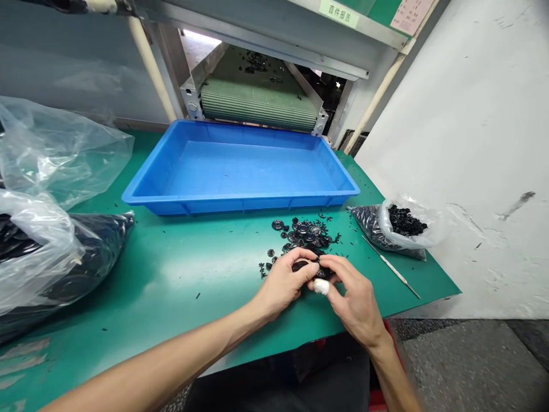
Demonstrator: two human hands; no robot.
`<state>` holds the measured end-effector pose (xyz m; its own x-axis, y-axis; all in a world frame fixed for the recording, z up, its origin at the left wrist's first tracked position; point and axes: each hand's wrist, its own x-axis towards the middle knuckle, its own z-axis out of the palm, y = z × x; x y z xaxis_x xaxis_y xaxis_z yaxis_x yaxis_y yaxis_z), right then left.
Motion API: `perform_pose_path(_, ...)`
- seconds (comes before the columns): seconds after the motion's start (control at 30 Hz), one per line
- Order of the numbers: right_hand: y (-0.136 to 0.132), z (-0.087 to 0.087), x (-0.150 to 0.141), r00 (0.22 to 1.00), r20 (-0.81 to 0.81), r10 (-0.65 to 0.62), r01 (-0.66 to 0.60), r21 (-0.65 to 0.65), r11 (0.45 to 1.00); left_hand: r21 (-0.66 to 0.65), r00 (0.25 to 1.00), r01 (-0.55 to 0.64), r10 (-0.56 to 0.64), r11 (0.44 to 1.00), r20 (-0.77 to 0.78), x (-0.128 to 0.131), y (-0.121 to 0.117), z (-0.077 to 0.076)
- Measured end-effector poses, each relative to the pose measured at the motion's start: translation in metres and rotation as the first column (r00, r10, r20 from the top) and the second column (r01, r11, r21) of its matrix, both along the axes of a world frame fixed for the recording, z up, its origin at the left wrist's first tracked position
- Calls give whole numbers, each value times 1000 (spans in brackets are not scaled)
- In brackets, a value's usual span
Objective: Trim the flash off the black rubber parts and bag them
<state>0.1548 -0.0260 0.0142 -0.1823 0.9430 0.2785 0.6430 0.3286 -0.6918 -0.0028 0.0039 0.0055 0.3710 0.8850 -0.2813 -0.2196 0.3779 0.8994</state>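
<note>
Blue plastic tray [240, 203]: shallow, rectangular, on the green bench mat [180, 286] just below the end of the green ribbed conveyor belt [257, 103]; probably placed to catch what comes off it.
Left hand [283, 283]: fingers curled narrow, pinching the black round plastic part [305, 266].
Right hand [354, 292]: fingers narrow, closing on the same part from the other side.
Part location: between both hands, above the mat, partly hidden by fingers.
White-taped fingertip [321, 287]: beside the part; which hand, cannot tell.
Loose pile of black round metal-centred parts [302, 232]: right ahead of the hands, likely kept within short reach.
Left side: large clear plastic bags [47, 154] holding black parts.
Right side: small clear bag of black pieces [403, 220]; thin steel pick with pale handle [392, 269] nearby, within reach.
</note>
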Motion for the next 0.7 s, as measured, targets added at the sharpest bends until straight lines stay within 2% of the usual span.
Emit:
perform_pose_path(0.1, -3, -3, -9, 989, -75, -129, 125, -49, 991, 34, 998, -21, 23, 999, -57, 1, -5, 1)
perform_pose_path(0.2, -6, -9, -18, 972, -93, -215, 214, -16, 977, 15, 997, -3, 4, 1000, -72, -1, -7, 1)
perform_pose_path(0.3, -11, -13, -22, 978, -100, -185, 187, 10, 982, 15, 994, 43, -42, 999, -98, -5, -5, 0)
perform_pose_path(0.43, -16, -13, -25, 978, -175, -114, 110, -33, 993, 122, 984, 145, -130, 982, -120, -7, -6, -3)
perform_pose_path(0.5, -17, -13, -30, 974, -192, -121, 118, -27, 993, 126, 986, 133, -118, 983, -118, -6, -9, -4)
perform_pose_path(0.7, -9, -21, -40, 971, -145, -189, 196, 39, 980, 22, 995, 24, -22, 999, -94, -1, -14, -7)
